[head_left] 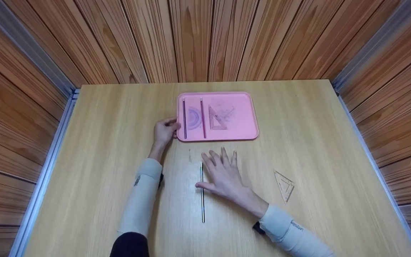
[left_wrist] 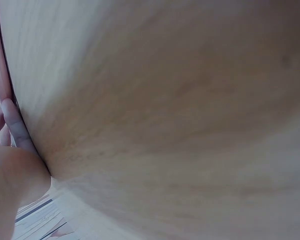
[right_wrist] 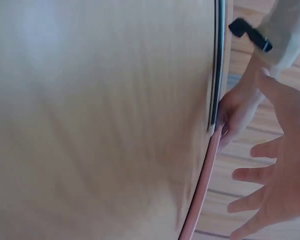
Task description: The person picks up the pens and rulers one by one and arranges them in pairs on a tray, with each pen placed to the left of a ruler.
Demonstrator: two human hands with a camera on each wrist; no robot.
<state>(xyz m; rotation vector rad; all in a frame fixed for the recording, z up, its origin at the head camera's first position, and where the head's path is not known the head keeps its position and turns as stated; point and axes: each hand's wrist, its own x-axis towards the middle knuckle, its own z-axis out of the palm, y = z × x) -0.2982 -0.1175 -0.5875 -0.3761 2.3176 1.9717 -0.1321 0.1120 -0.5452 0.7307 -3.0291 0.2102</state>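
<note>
My left hand (head_left: 164, 132) pinches the left rim of a pink tray (head_left: 243, 123), thumb on the edge; the left wrist view shows its fingers (left_wrist: 16, 125) at the rim. On the tray lie a dark pencil (head_left: 184, 119), a clear protractor (head_left: 193, 118), a reddish pencil (head_left: 203, 119) and a clear set square (head_left: 212, 124). My right hand (head_left: 224, 178) is spread wide above the table, palm down, its thumb crossing over a shiny dark pencil (head_left: 203, 208). In the right wrist view that pencil (right_wrist: 218, 60) appears beside the spread fingers (right_wrist: 255, 175).
Another clear set square (head_left: 280, 182) lies on the wooden table (head_left: 95, 160), right of my right hand. Faint bluish markings show on the tray's right half. Wood-plank walls (head_left: 191, 39) and metal rails (head_left: 45, 189) border the table.
</note>
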